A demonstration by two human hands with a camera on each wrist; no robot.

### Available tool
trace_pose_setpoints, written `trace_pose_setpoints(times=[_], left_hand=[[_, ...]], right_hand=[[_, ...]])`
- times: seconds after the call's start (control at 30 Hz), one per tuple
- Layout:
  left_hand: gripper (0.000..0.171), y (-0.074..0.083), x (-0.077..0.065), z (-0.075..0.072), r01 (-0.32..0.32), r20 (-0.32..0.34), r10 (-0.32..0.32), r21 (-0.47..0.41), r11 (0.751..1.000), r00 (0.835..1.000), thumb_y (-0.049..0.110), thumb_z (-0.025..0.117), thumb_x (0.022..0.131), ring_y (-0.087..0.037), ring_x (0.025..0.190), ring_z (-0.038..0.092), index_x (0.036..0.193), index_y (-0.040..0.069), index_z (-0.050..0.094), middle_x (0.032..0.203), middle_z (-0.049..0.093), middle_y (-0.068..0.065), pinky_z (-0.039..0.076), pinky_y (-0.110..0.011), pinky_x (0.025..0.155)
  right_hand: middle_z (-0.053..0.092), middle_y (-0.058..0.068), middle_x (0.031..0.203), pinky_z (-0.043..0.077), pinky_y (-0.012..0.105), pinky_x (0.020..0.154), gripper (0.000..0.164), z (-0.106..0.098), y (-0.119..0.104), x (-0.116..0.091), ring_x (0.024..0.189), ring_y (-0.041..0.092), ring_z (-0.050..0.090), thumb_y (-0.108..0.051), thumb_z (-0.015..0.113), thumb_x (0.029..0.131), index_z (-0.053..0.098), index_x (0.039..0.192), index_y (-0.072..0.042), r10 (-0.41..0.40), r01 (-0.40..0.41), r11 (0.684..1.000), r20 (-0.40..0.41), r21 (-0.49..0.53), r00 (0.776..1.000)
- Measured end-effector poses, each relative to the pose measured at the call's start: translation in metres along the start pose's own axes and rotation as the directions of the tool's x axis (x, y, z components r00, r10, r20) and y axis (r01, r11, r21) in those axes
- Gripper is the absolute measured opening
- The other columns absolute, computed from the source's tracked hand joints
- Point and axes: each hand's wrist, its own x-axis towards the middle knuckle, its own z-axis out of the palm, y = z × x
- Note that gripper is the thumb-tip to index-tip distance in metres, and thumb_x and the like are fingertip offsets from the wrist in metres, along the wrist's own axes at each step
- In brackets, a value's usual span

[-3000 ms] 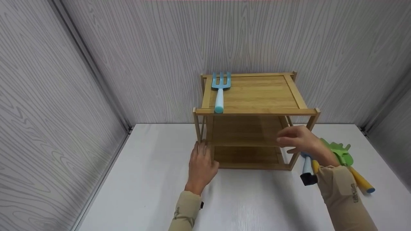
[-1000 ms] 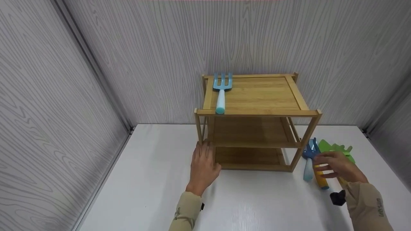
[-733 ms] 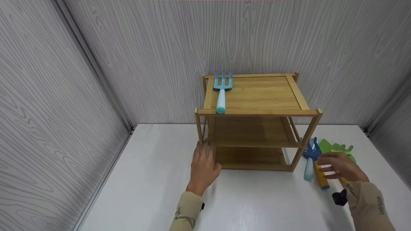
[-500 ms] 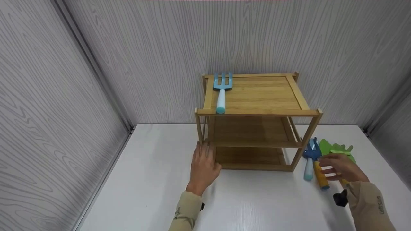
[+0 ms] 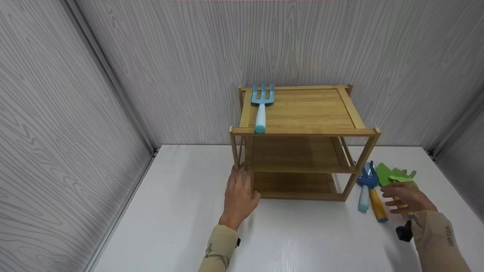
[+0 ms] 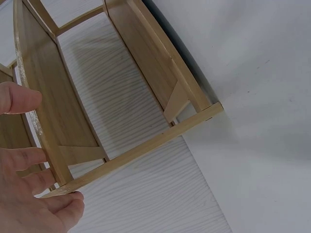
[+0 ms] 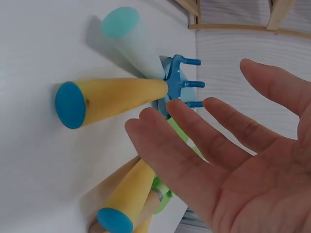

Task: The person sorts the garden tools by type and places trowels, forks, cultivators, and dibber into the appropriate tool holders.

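Observation:
My left hand (image 5: 240, 200) rests at the left front post of a small wooden shelf rack (image 5: 295, 170), its fingers extended toward the post. In the left wrist view, fingertips (image 6: 68, 206) touch the post beside a shelf board, and the thumb stands apart. My right hand (image 5: 408, 196) hovers with spread, slightly bent fingers over garden tools at right, holding nothing. Beneath it lie green tool heads (image 5: 402, 175) and yellow handles with blue ends (image 7: 121, 206). Left of it lie a yellow-handled blue hand fork (image 7: 112, 99) and a pale blue-handled tool (image 5: 363, 198).
A light blue hand fork (image 5: 261, 107) lies on the rack's top board, at its left side. Boards of the two lower tiers show below. Grey wood-grain walls (image 5: 181, 75) enclose the white table (image 5: 181, 211) at the back and sides.
My right hand has moved from in front of the rack's right side, right and down, to the tools, then slightly farther right, exposing more handles. My left hand has stayed at the post.

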Motion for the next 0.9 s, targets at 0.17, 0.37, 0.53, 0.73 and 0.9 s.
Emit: trace_pose_setpoints(times=[0.17, 0.37, 0.53, 0.73, 0.9], left_hand=[[0.062, -0.001, -0.001, -0.002, -0.001, 0.003, 0.001, 0.010, 1.000, 1.000, 0.005, 0.066, 0.079, -0.052, 0.133, 0.042, 0.137, -0.008, 0.052, 0.142, 0.049, -0.028, 0.038, -0.053, 0.111], [0.063, 0.000, 0.000, -0.003, -0.020, 0.010, 0.020, 0.048, 0.999, 1.000, 0.008, 0.070, 0.079, -0.051, 0.135, 0.042, 0.137, -0.008, 0.053, 0.142, 0.049, -0.027, 0.036, -0.051, 0.113], [0.064, 0.001, 0.001, -0.002, -0.019, 0.017, 0.018, 0.052, 0.998, 1.000, 0.008, 0.069, 0.079, -0.051, 0.134, 0.042, 0.139, -0.007, 0.052, 0.143, 0.049, -0.026, 0.038, -0.051, 0.112], [0.065, 0.001, 0.000, -0.001, -0.014, 0.011, 0.013, 0.051, 0.999, 1.000, 0.007, 0.070, 0.078, -0.050, 0.134, 0.043, 0.138, -0.007, 0.052, 0.143, 0.048, -0.026, 0.040, -0.051, 0.110], [0.066, 0.002, 0.000, -0.001, 0.003, 0.029, -0.004, 0.033, 0.999, 1.000, 0.007, 0.071, 0.079, -0.051, 0.135, 0.042, 0.140, -0.006, 0.051, 0.144, 0.047, -0.026, 0.039, -0.052, 0.111]], right_hand=[[0.042, 0.041, 0.136, 0.056, 0.050, 0.088, 0.058, -0.001, 0.000, 0.002, 0.108, 0.039, 0.062, -0.019, 0.053, 0.103, 0.033, 0.143, 0.019, 0.007, -0.007, 1.000, -0.004, 0.004, 1.000], [0.044, 0.041, 0.136, 0.056, 0.050, 0.088, 0.064, 0.004, 0.007, 0.008, 0.108, 0.040, 0.062, -0.026, 0.053, 0.104, 0.031, 0.143, 0.020, 0.052, -0.052, 0.998, -0.005, 0.019, 0.999], [0.057, 0.030, 0.123, 0.055, 0.050, 0.090, 0.059, 0.007, 0.019, 0.015, 0.105, 0.037, 0.061, -0.026, 0.059, 0.101, 0.042, 0.138, 0.016, 0.089, -0.089, 0.994, -0.003, 0.062, 0.996], [0.063, 0.016, 0.111, 0.056, 0.049, 0.088, 0.053, 0.009, 0.028, 0.020, 0.101, 0.033, 0.061, -0.024, 0.065, 0.099, 0.052, 0.137, 0.011, 0.131, -0.125, 0.982, -0.036, 0.140, 0.991], [0.068, 0.006, 0.097, 0.058, 0.042, 0.081, 0.055, 0.010, 0.035, 0.020, 0.091, 0.024, 0.064, -0.020, 0.071, 0.095, 0.053, 0.136, 0.012, 0.134, -0.119, 0.979, -0.088, 0.165, 0.987]])
